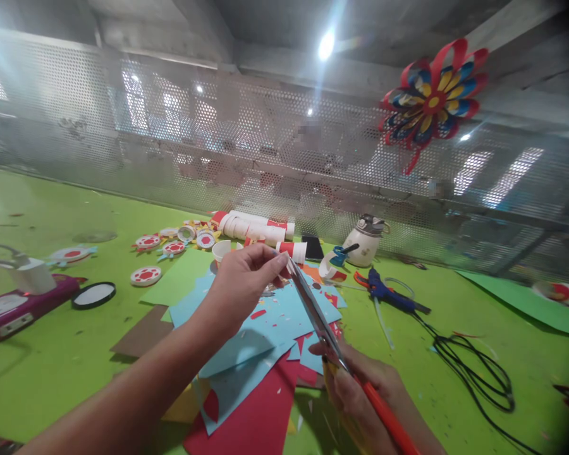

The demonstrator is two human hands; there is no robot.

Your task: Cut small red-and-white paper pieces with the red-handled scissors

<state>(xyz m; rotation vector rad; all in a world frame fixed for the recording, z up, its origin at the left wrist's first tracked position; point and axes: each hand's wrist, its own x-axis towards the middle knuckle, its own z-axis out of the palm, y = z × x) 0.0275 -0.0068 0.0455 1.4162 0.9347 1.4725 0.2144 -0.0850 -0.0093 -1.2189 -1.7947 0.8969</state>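
My left hand (244, 278) is raised over a pile of blue and red paper sheets (246, 360), its fingertips pinched at the tip of a pair of scissors (315, 316); whether a small paper piece sits between the fingers I cannot tell. My right hand (360, 388) grips the scissors by their orange handles (389, 420), blades pointing up and away toward the left hand. Small red paper scraps lie scattered on the blue sheets.
On the green table (52, 354): stacked red-and-white paper cups (256, 229), round paper ornaments (171, 243), a white jug (365, 243), a blue glue gun (384, 292) with black cable (474, 366), a purple device (14, 306), a black-rimmed disc (93, 294). A paper flower (431, 98) hangs on the mesh wall.
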